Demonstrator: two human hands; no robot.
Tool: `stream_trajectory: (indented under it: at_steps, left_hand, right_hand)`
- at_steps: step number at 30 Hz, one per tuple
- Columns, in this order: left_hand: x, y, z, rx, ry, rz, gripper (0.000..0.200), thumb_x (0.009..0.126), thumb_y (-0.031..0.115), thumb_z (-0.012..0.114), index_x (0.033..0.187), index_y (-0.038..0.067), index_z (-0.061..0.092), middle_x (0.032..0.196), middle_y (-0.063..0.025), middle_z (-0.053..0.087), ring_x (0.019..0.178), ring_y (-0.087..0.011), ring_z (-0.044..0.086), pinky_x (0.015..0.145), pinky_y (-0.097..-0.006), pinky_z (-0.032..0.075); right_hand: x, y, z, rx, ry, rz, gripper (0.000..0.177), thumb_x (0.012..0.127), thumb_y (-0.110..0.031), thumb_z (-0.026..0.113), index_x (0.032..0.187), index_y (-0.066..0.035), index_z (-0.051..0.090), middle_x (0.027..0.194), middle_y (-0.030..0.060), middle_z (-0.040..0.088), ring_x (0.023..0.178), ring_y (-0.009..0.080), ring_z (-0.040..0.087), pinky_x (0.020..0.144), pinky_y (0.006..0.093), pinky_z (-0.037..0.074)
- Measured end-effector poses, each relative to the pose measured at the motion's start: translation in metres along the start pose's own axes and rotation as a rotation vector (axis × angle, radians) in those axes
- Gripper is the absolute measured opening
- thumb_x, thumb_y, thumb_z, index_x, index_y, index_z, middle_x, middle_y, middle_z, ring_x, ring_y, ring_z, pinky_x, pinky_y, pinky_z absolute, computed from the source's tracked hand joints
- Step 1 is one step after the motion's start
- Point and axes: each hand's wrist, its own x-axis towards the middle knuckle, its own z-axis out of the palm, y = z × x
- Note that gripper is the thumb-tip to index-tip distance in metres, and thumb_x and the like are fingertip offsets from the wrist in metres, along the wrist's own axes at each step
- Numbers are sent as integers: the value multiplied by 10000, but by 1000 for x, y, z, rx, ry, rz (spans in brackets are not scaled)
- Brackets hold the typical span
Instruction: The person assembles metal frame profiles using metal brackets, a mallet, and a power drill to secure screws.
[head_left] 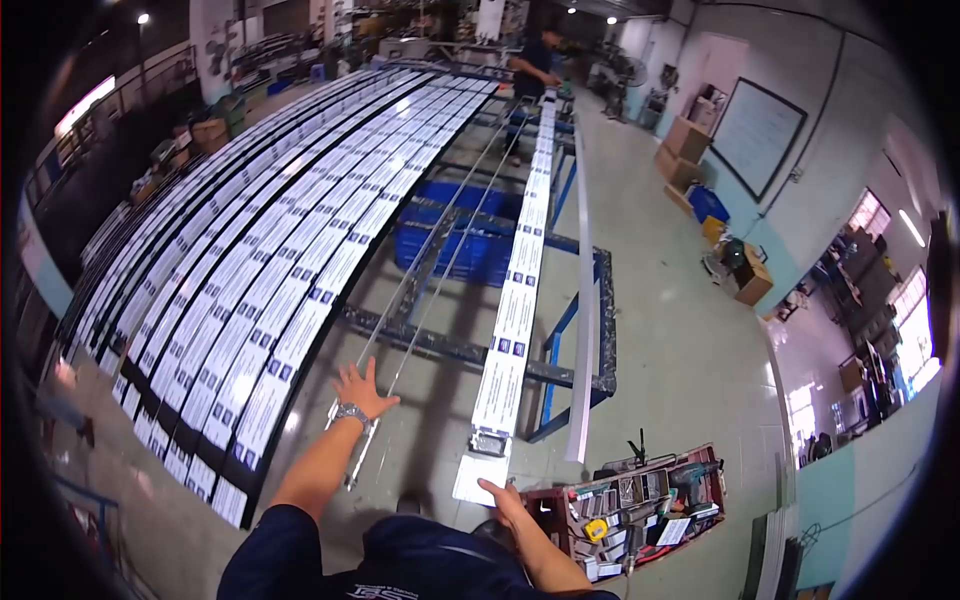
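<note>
My left hand (pixel 366 390), a watch on its wrist, is spread open over two thin long metal rods (pixel 432 278) that run away across the frame. At the near end of a long white-filmed profile (pixel 512 335) with printed labels is my right hand (pixel 503 497). Its thumb lies on the plain white end of the profile, and the other fingers are mostly hidden beside and below it. A cut-out shows in the profile just ahead of that end. The far end of the profile is near another person (pixel 537 65), who stands with an arm reaching to it.
Many labelled profiles (pixel 290 215) lie side by side on the left. A dark metal frame (pixel 440 345) supports the work, with a blue bin (pixel 455 245) beneath. To my right stands a red crate (pixel 545 530) of tools and parts. Cardboard boxes (pixel 685 140) line the right wall.
</note>
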Motion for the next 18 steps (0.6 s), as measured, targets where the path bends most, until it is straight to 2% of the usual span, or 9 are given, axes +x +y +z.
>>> stream_trajectory:
  at_steps: [1, 3, 5, 7, 9, 10, 14, 17, 18]
  left_hand:
    - [9, 0, -1, -8, 11, 23, 1206, 708, 699, 749, 1619, 214, 126, 1636, -234, 184, 1474, -508, 207, 1135, -701, 228]
    - [18, 0, 4, -101, -106, 14, 1228, 655, 690, 790, 1612, 275, 142, 1650, -234, 112, 1474, -504, 211, 1122, -726, 222]
    - [33, -9, 23, -132, -127, 29, 1209, 661, 628, 815, 1608, 312, 135, 1652, -216, 105, 1461, -504, 237, 1064, -740, 310]
    - [36, -15, 25, -168, -99, 27, 1176, 670, 557, 828, 1604, 309, 158, 1632, -204, 155, 1416, -497, 309, 1004, -715, 399]
    - [36, -23, 22, -145, -75, 20, 1157, 678, 535, 831, 1602, 304, 173, 1628, -185, 171, 1382, -473, 352, 987, -694, 422]
    - [38, -27, 19, -123, -39, 8, 1139, 686, 512, 833, 1599, 298, 188, 1623, -167, 187, 1349, -449, 395, 971, -674, 446]
    - [44, -40, 17, -120, -20, -13, 1121, 689, 512, 830, 1596, 294, 207, 1619, -168, 195, 1347, -448, 395, 954, -665, 457]
    - [40, -36, 16, -139, -30, -24, 1106, 702, 507, 821, 1596, 285, 207, 1620, -168, 194, 1348, -448, 395, 953, -656, 461]
    - [39, -33, 20, -144, -22, -35, 1121, 691, 513, 821, 1597, 284, 202, 1614, -177, 202, 1347, -456, 396, 946, -659, 462]
  right_hand:
    - [-9, -10, 11, 36, 102, 44, 641, 856, -138, 789, 1389, 53, 490, 1325, 180, 613, 1230, 286, 586, 1066, 400, 440]
    - [-2, -2, 8, 21, 111, 21, 621, 839, -157, 807, 1346, 67, 527, 1239, 171, 664, 1142, 266, 641, 997, 383, 490]
    - [4, 8, 3, -170, 161, -19, 681, 795, -434, 806, 1249, 27, 596, 720, 53, 631, 333, 100, 374, 300, 273, 230]
    - [3, 4, 7, -226, 216, 10, 654, 794, -427, 808, 1213, 35, 611, 697, 52, 637, 337, 94, 390, 302, 268, 231]
    - [-6, 3, 14, -106, 212, -89, 605, 750, -311, 866, 1185, 47, 646, 996, 135, 729, 640, 157, 650, 512, 276, 475]
    - [2, 11, 10, -98, 220, -113, 616, 726, -347, 874, 1152, 43, 661, 973, 127, 729, 536, 127, 578, 412, 265, 368]
    - [54, 58, -24, -82, 229, -152, 611, 719, -339, 878, 1152, 38, 667, 932, 122, 732, 547, 125, 589, 414, 264, 364]
    - [0, 8, 10, -181, 279, -28, 610, 718, -338, 876, 1152, 36, 667, 926, 117, 731, 517, 118, 568, 388, 258, 332]
    - [1, 7, 7, -209, 260, 3, 620, 724, -333, 875, 1170, 41, 663, 966, 125, 734, 626, 141, 634, 477, 269, 434]
